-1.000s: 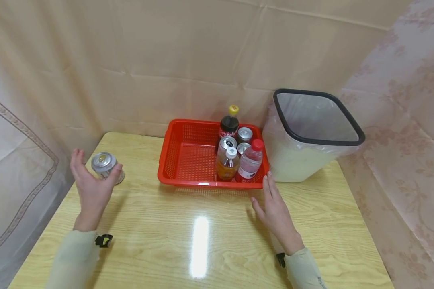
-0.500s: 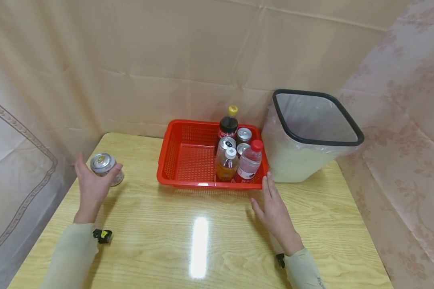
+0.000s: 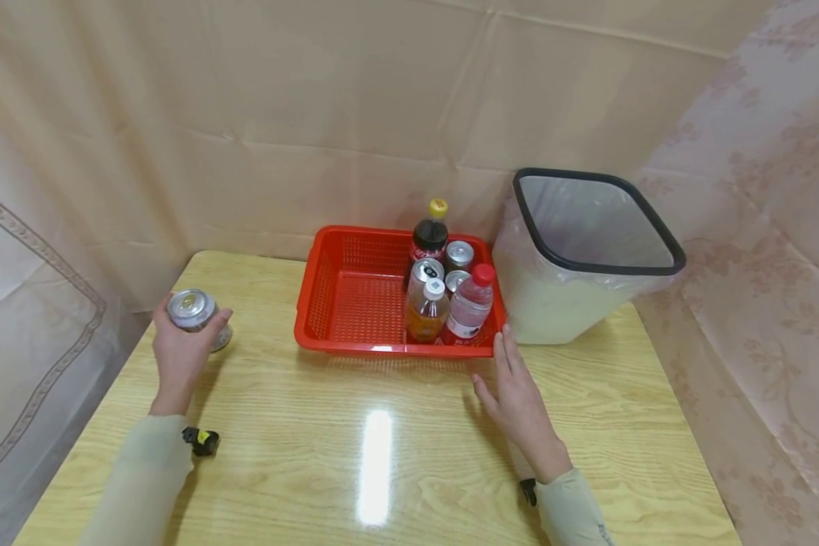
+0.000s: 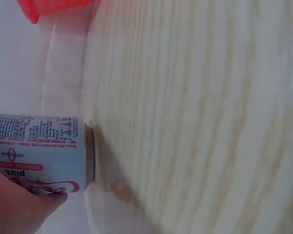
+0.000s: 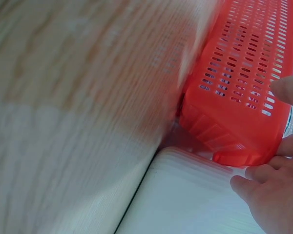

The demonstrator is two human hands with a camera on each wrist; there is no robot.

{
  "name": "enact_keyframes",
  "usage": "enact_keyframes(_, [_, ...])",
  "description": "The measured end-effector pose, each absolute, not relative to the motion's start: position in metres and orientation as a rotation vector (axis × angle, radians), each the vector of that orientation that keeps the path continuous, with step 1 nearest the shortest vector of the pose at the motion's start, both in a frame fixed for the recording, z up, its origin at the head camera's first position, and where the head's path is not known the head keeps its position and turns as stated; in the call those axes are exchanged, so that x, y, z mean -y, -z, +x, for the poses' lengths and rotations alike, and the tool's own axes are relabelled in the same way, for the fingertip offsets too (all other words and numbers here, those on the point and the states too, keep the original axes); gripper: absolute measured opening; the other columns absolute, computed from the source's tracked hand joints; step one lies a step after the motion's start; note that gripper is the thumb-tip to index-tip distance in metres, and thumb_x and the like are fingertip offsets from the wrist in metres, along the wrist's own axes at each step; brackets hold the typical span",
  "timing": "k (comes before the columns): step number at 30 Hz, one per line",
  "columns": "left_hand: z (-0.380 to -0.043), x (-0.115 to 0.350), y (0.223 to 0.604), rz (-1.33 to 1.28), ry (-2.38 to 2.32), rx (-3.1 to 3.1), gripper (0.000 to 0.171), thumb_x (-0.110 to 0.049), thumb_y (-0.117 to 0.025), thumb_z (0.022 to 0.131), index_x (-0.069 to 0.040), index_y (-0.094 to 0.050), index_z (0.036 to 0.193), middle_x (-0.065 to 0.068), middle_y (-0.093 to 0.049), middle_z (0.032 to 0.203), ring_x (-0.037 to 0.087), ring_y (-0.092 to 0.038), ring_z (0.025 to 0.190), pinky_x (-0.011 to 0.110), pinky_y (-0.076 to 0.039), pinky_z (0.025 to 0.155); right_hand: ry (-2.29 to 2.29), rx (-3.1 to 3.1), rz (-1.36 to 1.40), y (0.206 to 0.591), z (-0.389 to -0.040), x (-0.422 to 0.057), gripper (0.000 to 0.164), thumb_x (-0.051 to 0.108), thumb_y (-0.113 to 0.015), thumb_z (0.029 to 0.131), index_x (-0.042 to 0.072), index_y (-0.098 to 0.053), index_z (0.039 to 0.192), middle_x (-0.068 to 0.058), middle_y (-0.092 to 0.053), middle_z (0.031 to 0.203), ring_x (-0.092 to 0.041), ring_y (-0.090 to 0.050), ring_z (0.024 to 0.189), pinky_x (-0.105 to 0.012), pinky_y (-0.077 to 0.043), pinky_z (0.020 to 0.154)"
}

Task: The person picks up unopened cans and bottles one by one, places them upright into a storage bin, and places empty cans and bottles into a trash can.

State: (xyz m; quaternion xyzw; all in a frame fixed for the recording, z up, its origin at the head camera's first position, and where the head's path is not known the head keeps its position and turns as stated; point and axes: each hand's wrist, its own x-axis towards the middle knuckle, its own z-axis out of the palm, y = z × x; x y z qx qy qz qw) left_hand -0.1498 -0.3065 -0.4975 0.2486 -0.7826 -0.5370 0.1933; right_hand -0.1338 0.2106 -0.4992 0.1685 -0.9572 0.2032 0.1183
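At the left of the table, a silver drink can (image 3: 191,308) stands upright, its base on the tabletop. My left hand (image 3: 180,358) grips it from the near side, thumb on the right and fingers wrapped round the left. The left wrist view shows the white printed side of the can (image 4: 39,146) with part of the hand (image 4: 19,204) against it. My right hand (image 3: 522,406) rests with straight fingers at the front right corner of a red perforated basket (image 3: 321,292). Several bottles and cans, including a red-capped bottle (image 3: 471,307), fill the basket's right half.
A pale waste bin (image 3: 546,311) with a black rim and a clear liner stands right of the basket, close beside it. Beige curtain (image 3: 314,98) hangs behind the wood-grain table (image 3: 300,455). The can stands near the table's left edge.
My left hand has closed in around the can, its fingers coming from apart on the left to against its side. The right hand has stayed at the basket corner.
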Motion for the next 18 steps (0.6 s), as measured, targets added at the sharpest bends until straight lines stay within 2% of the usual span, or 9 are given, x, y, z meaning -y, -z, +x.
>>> enact_keyframes(12, [-0.158,0.304,0.505,0.739,1.454,2.133,0.092,-0.037,-0.081,0.087,-0.007,-0.028,0.156,0.023,-0.049,0.150,0.037,-0.047,0.138,0.047,-0.034,0.120,-0.607,2.813,0.491,0.501,-0.134,-0.210,0.089,0.027,-0.074,0.096,-0.007,-0.023,0.160,-0.023,-0.014,0.170,-0.039,-0.021,0.155,-0.059,-0.032,0.118])
enact_keyframes(18, [-0.164,0.305,0.508,0.735,1.381,2.175,0.088,-0.035,-0.079,0.088,-0.003,-0.031,0.154,0.028,-0.052,0.145,0.043,-0.051,0.132,0.053,-0.037,0.117,-0.610,2.779,0.509,0.502,-0.135,-0.210,0.087,0.024,-0.075,0.095,-0.011,-0.026,0.158,-0.025,-0.015,0.169,-0.042,-0.024,0.153,-0.060,-0.032,0.118])
